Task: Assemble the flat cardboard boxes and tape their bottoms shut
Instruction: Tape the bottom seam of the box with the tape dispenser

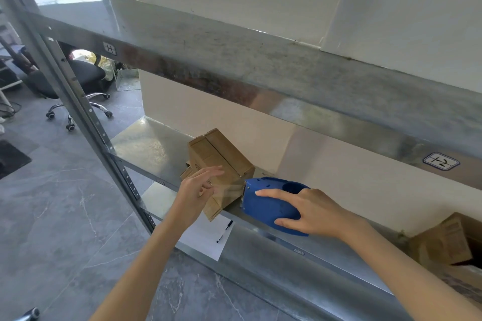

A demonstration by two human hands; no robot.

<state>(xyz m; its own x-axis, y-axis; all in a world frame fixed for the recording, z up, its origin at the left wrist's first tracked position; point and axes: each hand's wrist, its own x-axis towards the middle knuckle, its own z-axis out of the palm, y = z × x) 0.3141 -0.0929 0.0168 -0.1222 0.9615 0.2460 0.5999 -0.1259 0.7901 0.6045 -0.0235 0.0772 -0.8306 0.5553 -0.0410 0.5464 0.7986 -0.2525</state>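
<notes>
Holding left hand (pixel 198 190) open, fingers loose, at the near face of the cardboard box (pixel 221 161); contact not clear. Gripping blue tape dispenser (pixel 268 206) with right hand (pixel 313 212), thumb under, index finger lying along its top, cutter end pointing left at the box, just beside it. Noting box sitting on metal shelf (pixel 146 143), long axis running front to back, near end overhanging the lip, flap seam facing up. Noting second box (pixel 443 242) far right, opening dark, contents unreadable.

Brown cardboard box (pixel 221 161) tilted on metal shelf (pixel 146 143); blue tape dispenser (pixel 271 206) just beside, rt.
</notes>
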